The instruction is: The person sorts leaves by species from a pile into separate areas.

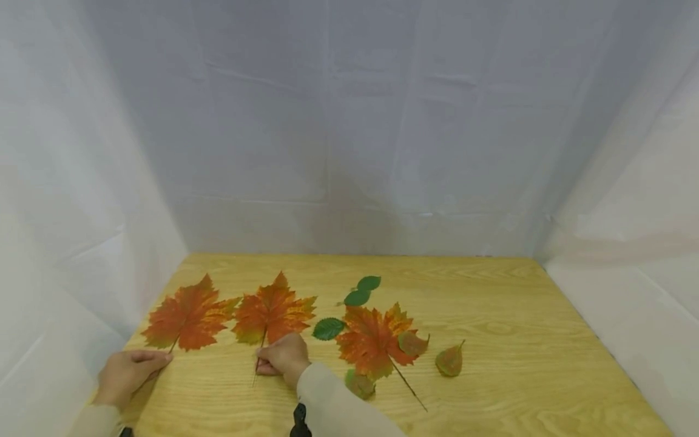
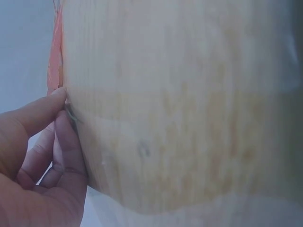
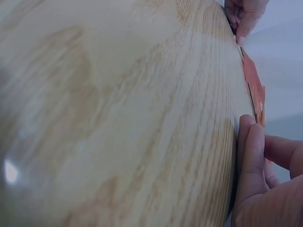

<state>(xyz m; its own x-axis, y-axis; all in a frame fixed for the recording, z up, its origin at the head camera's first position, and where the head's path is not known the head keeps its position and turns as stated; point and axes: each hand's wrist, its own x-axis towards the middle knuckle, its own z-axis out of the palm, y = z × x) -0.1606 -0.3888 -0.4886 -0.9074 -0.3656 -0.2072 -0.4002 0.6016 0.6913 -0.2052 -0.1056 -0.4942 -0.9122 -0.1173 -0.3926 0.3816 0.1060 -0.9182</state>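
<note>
Head view is showing the middle maple leaf (image 1: 275, 314) lying flat on the table (image 1: 491, 303), blade pointing away from the person and its thin stem (image 1: 259, 358) running back toward the near edge. That long axis is what matters here: the stem is coming straight down into the right hand (image 1: 284, 359), which is sitting right on it, fingers curled and pinching the stem against the wood. So the leaf is lying just beyond the grip, slightly to its left, blade fanning outward.

Over at the left maple leaf (image 1: 188, 317), the same picture is playing out: its stem (image 1: 173, 346) is angling down to the left hand (image 1: 130, 371), whose thumb and fingertips are closing on the stem's end, as the left wrist view is confirming. Each hand is nearest its own leaf; the two blades are almost touching at their tips.

Further right, a third maple leaf (image 1: 375, 340) is lying with small green leaves (image 1: 357, 296) and brownish ones around it, well clear of both hands.
</note>
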